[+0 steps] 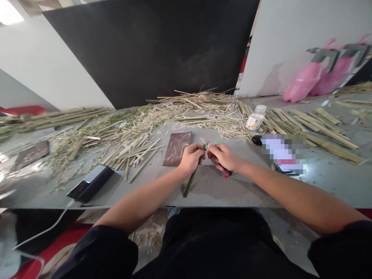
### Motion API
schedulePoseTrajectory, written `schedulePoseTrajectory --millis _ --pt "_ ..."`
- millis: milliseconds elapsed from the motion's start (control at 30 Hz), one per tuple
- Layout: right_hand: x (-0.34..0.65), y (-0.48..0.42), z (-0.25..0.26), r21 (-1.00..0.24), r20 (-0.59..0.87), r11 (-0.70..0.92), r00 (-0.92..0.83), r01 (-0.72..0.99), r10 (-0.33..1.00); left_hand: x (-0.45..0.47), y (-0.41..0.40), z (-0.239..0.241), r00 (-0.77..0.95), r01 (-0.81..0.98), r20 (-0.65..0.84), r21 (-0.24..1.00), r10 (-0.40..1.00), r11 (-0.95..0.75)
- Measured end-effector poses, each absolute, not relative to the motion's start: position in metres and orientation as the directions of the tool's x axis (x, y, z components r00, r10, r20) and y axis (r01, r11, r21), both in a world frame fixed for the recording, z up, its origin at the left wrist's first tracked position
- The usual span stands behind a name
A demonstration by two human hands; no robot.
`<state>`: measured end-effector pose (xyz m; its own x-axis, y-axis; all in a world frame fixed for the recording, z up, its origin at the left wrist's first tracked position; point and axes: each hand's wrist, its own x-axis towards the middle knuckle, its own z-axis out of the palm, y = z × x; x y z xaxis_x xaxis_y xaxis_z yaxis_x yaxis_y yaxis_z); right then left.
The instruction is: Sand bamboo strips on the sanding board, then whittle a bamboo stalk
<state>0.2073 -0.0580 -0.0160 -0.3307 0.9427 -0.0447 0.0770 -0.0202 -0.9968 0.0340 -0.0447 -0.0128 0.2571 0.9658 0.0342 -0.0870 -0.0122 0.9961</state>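
Note:
My left hand is closed round a thin green bamboo strip, which slants down toward the table's near edge. My right hand is closed on a small knife with a red and black handle end showing below the palm. Its blade meets the top end of the strip, between the two hands. Both hands hover just above the grey table, in front of a dark brown rectangular mat.
Heaps of bamboo splinters and shavings cover the table's back. Cut strips lie left of the mat. A black power bank with a white cable sits at left, a small bottle and a phone at right. Thick bamboo slats lie at far right.

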Motion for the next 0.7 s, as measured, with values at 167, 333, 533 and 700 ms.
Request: schedulePoseTrajectory --millis 167,333,533,700 --pt "0.211 -0.063 -0.009 -1.0 -0.011 -0.007 -0.373 0.01 0.928 0.032 -0.048 -0.008 0.276 -0.113 0.025 0.994 0.961 0.006" --pt "0.217 -0.067 -0.004 -1.0 -0.007 -0.011 -0.468 -0.006 0.884 0.029 -0.052 0.0 0.321 -0.191 0.036 0.981 0.946 0.027" --pt "0.217 -0.071 0.002 -1.0 0.0 -0.003 -0.469 -0.006 0.883 0.028 -0.054 0.004 0.378 -0.224 0.04 0.973 0.925 0.049" --pt "0.213 -0.067 -0.006 -0.997 0.028 0.053 -0.407 0.051 0.913 0.027 -0.055 0.002 0.403 -0.224 0.045 0.973 0.914 0.051"
